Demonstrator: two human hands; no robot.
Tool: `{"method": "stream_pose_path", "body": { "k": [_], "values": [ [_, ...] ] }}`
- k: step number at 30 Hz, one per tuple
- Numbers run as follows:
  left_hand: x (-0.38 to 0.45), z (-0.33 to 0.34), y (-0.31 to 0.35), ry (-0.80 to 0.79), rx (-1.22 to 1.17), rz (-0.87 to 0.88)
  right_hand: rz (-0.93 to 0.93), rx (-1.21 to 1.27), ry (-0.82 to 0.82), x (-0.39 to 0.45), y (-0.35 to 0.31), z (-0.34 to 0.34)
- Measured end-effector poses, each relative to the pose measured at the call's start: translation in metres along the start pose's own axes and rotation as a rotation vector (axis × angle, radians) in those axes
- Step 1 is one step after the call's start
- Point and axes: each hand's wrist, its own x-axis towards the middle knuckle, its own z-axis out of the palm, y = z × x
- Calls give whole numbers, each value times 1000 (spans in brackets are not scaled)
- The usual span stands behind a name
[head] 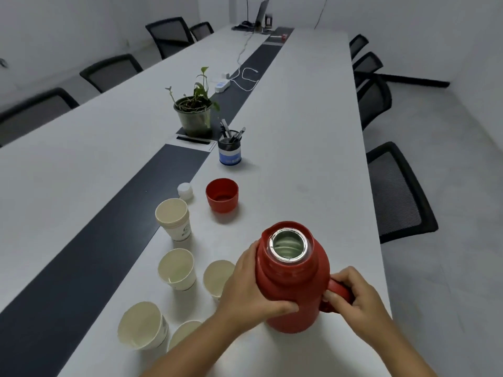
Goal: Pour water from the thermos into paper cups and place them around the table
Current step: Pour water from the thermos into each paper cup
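Red thermos (292, 278) gripped by both hands, beside five paper cups (177, 269).

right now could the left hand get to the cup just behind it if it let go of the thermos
Probably yes: the left hand rests on the thermos right beside that paper cup, with nothing between them.

We stand in an office meeting room: a long white desk (299, 104) with a dark centre strip, black mesh chairs (397, 191) down both sides, a pen holder (230, 152), a potted plant (194, 112) and a power strip (222, 85).
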Motion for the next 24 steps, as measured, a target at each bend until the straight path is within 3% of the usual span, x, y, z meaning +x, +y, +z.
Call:
{"method": "stream_pose_path", "body": {
  "k": [13, 24],
  "values": [
    [145, -2, 4, -62, 101, 49, -15, 39, 103, 131, 22, -7],
    [165, 2, 0, -56, 123, 49, -4, 34, 107, 153, 28, -7]
  ]
}}
